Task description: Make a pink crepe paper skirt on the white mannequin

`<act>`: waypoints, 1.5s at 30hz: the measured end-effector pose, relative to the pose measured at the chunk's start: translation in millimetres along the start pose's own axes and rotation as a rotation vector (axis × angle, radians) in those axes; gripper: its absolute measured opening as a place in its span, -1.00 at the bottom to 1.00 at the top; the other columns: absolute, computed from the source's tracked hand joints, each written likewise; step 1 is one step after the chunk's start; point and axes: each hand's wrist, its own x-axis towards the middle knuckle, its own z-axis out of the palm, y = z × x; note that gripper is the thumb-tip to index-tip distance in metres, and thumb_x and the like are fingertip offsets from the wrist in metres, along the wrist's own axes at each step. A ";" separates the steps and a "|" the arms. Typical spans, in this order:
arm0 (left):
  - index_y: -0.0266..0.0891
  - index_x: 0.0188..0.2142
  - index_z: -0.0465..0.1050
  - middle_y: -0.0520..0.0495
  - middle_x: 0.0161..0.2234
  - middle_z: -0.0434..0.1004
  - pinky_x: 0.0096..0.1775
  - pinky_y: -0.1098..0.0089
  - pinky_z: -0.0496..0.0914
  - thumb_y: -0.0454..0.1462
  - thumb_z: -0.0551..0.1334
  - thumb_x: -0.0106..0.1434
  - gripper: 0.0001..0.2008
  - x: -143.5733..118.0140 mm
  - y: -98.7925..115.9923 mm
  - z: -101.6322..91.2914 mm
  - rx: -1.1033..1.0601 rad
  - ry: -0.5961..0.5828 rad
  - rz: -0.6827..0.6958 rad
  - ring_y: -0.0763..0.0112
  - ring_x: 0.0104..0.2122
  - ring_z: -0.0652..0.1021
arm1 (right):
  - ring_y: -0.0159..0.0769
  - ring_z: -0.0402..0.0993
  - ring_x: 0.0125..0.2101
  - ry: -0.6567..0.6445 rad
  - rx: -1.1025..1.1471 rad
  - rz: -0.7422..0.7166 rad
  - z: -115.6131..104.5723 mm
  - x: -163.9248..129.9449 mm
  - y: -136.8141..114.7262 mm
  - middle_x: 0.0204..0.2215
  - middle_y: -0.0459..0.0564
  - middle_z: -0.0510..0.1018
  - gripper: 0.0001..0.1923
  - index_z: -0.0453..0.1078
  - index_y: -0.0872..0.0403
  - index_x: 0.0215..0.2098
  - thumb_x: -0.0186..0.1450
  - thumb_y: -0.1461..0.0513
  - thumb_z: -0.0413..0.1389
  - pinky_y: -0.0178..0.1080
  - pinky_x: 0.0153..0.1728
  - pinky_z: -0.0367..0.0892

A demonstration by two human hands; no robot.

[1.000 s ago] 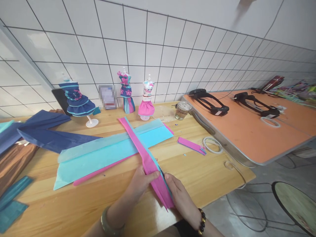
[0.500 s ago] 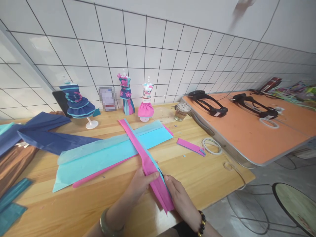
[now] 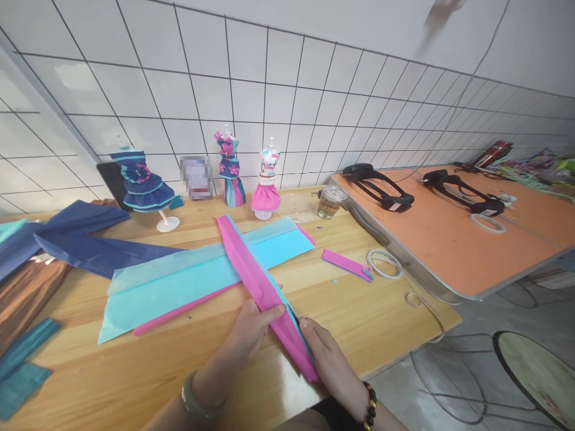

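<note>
A long folded pink paper strip with a light blue layer under it runs from the table's middle toward me. My left hand pinches its left edge near the close end, thumb on top. My right hand holds the right edge of the same strip close to its tip. The strip lies across a wide light blue paper sheet spread on the wooden table.
Dark blue paper and teal pieces lie at left. Three small mannequins in paper dresses stand by the tiled wall, with a glass jar. A pink scrap and tape rings lie right; an orange table holds black headsets.
The strip's far part has shifted slightly and now looks flatter and wider. Both hands keep their hold near the close end, barely moved.
</note>
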 end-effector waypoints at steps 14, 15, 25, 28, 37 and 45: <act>-0.28 -0.07 0.43 -0.13 -0.14 0.57 -0.06 0.27 0.38 -0.27 0.44 -0.11 -0.44 0.8 -5.4 -5.1 0.120 -0.037 0.030 0.16 -0.10 0.51 | -0.21 0.35 -0.30 -0.019 0.001 0.012 -1.1 1.7 -3.8 -0.39 0.00 0.46 -0.55 0.36 0.09 -0.38 0.31 -0.07 -0.14 -0.25 -0.22 0.27; -0.28 -0.06 0.43 -0.13 -0.12 0.57 -0.06 0.27 0.38 -0.27 0.44 -0.10 -0.44 0.7 -6.5 -5.4 0.129 -0.046 0.036 0.16 -0.09 0.50 | -0.20 0.36 -0.29 -0.014 0.002 0.015 -0.7 2.0 -4.3 -0.38 0.01 0.47 -0.55 0.36 0.08 -0.38 0.30 -0.07 -0.14 -0.24 -0.21 0.28; -0.28 -0.01 0.39 -0.13 -0.10 0.55 -0.04 0.25 0.36 -0.27 0.38 -0.02 -0.46 2.8 -15.5 -11.7 0.242 -0.085 0.056 0.14 -0.07 0.49 | -0.21 0.39 -0.25 -0.001 0.043 -0.017 3.0 6.0 -3.8 -0.26 0.06 0.52 -0.53 0.42 0.12 -0.24 0.32 -0.06 -0.13 -0.22 -0.14 0.28; -0.29 0.00 0.37 -0.14 -0.10 0.55 -0.03 0.24 0.35 -0.27 0.38 -0.02 -0.45 2.3 -13.1 -9.4 0.246 -0.081 0.041 0.14 -0.07 0.49 | -0.22 0.39 -0.27 0.000 0.043 -0.031 3.4 6.2 -1.3 -0.26 0.06 0.52 -0.52 0.43 0.13 -0.23 0.32 -0.06 -0.12 -0.23 -0.16 0.29; -0.29 -0.03 0.40 -0.14 -0.15 0.57 -0.05 0.23 0.36 -0.26 0.40 -0.05 -0.45 2.7 -14.4 -10.1 0.207 -0.080 0.040 0.13 -0.10 0.51 | -0.22 0.40 -0.27 0.000 0.038 -0.056 2.9 7.6 0.7 -0.30 0.05 0.52 -0.54 0.42 0.12 -0.27 0.33 -0.05 -0.12 -0.22 -0.18 0.30; -0.29 -0.05 0.43 -0.15 -0.11 0.55 -0.03 0.22 0.36 -0.25 0.43 -0.09 -0.44 0.2 -11.0 -7.0 0.203 -0.061 0.028 0.09 -0.06 0.49 | -0.21 0.37 -0.25 0.009 0.027 -0.042 3.9 7.0 1.3 -0.38 0.00 0.46 -0.57 0.34 0.10 -0.38 0.32 -0.06 -0.12 -0.24 -0.19 0.28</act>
